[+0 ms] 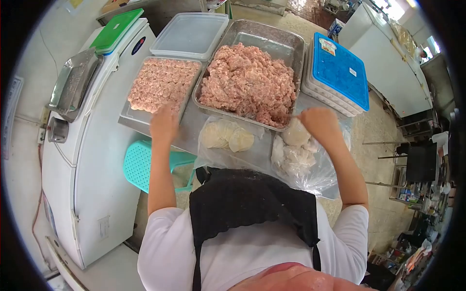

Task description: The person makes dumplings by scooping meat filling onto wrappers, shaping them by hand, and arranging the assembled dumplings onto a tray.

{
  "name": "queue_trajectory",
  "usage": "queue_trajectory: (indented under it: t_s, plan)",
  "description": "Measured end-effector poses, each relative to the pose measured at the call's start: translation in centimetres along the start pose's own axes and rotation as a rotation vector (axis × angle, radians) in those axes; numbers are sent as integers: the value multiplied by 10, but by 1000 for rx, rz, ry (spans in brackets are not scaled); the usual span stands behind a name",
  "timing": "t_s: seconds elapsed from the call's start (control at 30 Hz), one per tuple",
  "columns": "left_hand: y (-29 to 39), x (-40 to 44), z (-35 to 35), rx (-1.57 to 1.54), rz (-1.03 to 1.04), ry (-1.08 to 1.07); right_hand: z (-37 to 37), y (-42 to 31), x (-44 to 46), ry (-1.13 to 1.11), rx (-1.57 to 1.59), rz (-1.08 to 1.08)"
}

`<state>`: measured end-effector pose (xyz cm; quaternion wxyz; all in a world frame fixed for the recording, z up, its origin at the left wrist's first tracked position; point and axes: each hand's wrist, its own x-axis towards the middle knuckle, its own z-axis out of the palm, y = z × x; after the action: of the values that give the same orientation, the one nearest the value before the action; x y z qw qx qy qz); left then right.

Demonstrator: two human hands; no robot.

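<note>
My left hand [165, 121] is at the near edge of a clear tray [137, 115] holding rows of small meat-filled pieces; its fingers are bent, and what they hold is too small to make out. My right hand [315, 121] is closed round a thin utensil [295, 117] at the near right corner of a metal pan [242, 28]. Ground meat [247, 80] is heaped in the pan. Just in front of the pan lies a stack of pale round wrappers [227, 136] on plastic. Beside it, below my right hand, are pale dough pieces [296, 155] in a clear bag [315, 177].
A blue-lidded container [340, 70] stands right of the pan, a clear lidded container [190, 35] behind the tray. A turquoise stool [137, 165] is under the table's left edge. White freezers [104, 169] stand left; an empty metal tray [75, 80] rests on top.
</note>
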<state>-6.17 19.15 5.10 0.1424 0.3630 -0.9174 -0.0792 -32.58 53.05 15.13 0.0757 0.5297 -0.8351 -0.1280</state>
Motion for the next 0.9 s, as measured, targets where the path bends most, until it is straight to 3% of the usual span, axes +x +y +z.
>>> queue_trajectory:
  t_s: [0.03, 0.2, 0.3, 0.4, 0.5, 0.6, 0.7, 0.8, 0.9]
  plan:
    - [16, -5, 5, -106, 102, -24, 4, 5, 7, 112, 53, 1]
    - [106, -47, 58, -539, 553, -347, 55, -32, 10, 60, 53, -141]
    - [129, -58, 68, -470, 752, -290, 42, -12, 8, 12, 26, -144]
    - [128, -58, 83, -336, 793, -228, 27, 4, 24, 35, 52, -102]
    - [121, -46, 82, -460, 731, -437, 50, -33, 20, 76, 120, -146]
    - [110, -39, 62, -1007, 173, -586, 54, -47, 19, 34, 215, -124]
    - [90, -22, 67, -1743, -303, -736, 56, -45, 22, -42, 345, -15]
    - [92, -18, 44, -1539, -181, -556, 50, -29, 30, -95, 356, 25]
    - [81, -5, 30, -1470, -98, -686, 32, -16, 31, -121, 199, 16]
